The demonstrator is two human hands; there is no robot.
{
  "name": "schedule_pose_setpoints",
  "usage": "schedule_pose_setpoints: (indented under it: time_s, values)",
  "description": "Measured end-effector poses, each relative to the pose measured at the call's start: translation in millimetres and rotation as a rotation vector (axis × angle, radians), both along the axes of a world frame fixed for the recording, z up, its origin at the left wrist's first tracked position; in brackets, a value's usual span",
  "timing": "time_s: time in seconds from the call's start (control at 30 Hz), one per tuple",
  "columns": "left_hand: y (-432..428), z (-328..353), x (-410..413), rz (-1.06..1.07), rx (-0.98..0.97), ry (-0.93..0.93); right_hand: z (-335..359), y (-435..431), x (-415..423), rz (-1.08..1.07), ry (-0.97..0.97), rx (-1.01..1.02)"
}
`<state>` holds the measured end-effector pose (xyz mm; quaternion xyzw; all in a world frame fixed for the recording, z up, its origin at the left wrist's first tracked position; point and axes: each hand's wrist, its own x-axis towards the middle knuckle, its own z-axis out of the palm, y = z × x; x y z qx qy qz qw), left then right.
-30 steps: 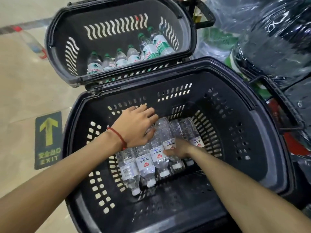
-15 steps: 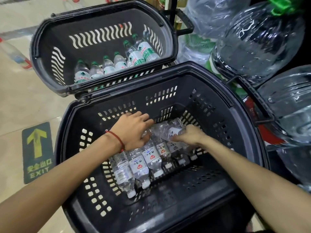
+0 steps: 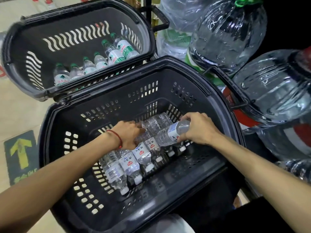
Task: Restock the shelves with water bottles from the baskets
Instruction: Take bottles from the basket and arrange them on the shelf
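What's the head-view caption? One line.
Right hand holds a water bottle over the bottle row in the near basket; left hand touches that row.

I see bottles [image 3: 129, 163] lying in the near basket [image 3: 104, 98]; behind it sits the far basket [image 3: 75, 21] holding other bottles [image 3: 114, 55]; jugs [image 3: 228, 34] stand right.

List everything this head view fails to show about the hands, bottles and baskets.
All in the head view:
- Left hand: fingertips buried among the bottles in the near basket; any grip is unreadable.
- Lifted bottle: partly covered by the right hand; label print too small.
- Green-capped bottles: bases hidden behind the far basket rim.
- Floor sign: lower edge under the left forearm; text blurred.
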<state>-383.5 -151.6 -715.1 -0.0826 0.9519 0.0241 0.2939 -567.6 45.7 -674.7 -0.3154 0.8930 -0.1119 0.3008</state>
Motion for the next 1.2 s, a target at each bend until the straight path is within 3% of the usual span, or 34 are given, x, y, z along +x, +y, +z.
schedule_pose_setpoints:
  time_s: [0.2,0.4,0.53,0.87,1.1,1.2]
  values:
    - [5.5,-32.2,-4.3,-0.088,0.034,-0.107,2.4,18.1,4.1,-0.214,0.012,-0.217]
    - [3.0,-61.9,-4.0,-0.164,0.024,-0.2,10.9,20.3,13.4,-0.141,0.152,-0.328]
    - [5.8,-66.9,-6.0,-0.205,0.016,-0.227,11.5,25.5,14.6,-0.236,0.091,-0.297]
    - [10.6,-78.7,-21.7,-0.145,0.032,-0.246,5.9,32.5,15.8,-0.21,-0.071,-0.43]
    - [7.2,-81.0,-7.7,0.024,0.097,-0.022,14.3,33.6,14.6,-0.253,-0.182,-0.604]
    - [4.7,-71.7,-9.4,0.204,0.193,0.136,22.8,38.1,11.1,-0.282,-0.187,-0.71]
